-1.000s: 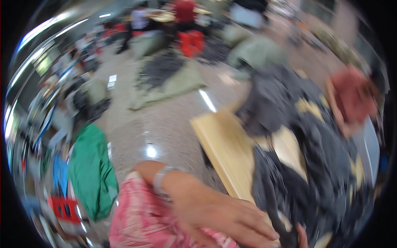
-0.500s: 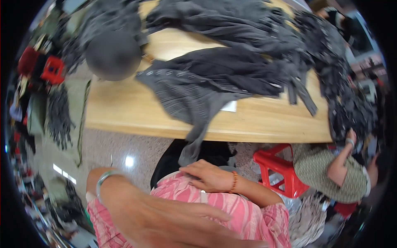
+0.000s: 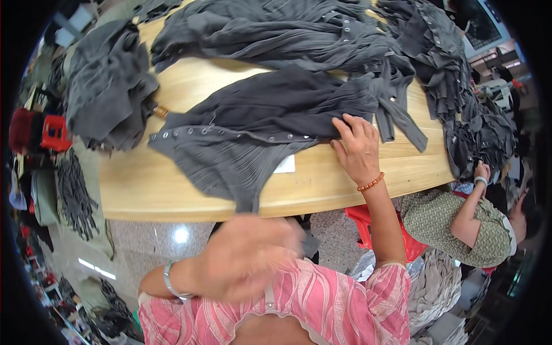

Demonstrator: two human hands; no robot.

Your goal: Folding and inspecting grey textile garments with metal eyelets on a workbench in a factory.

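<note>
A dark grey knit garment [image 3: 270, 109] with a row of metal snaps or eyelets along its edge lies spread on the wooden table, one strip hanging over the front edge. My right hand [image 3: 360, 150] lies on the garment's right part by that edge, open, with thumb and fingers a little apart and the fingertips touching the fabric. My left hand [image 3: 250, 259] is above my lap, close to the hanging strip, smeared by motion. Its fingers cannot be read, nor whether it touches the strip behind it.
More grey garments [image 3: 276, 37] lie along the table's far side, with a heap [image 3: 106, 86] at the left and another [image 3: 483, 135] at the right. A white paper [image 3: 285, 165] pokes out beneath the garment. A red stool [image 3: 368, 227] and a person in a patterned top [image 3: 440, 221] are at right.
My right hand has moved from my lap up and forward onto the garment. My left hand has shifted up, nearer the table. My view has moved, and the dark round shape at left is gone.
</note>
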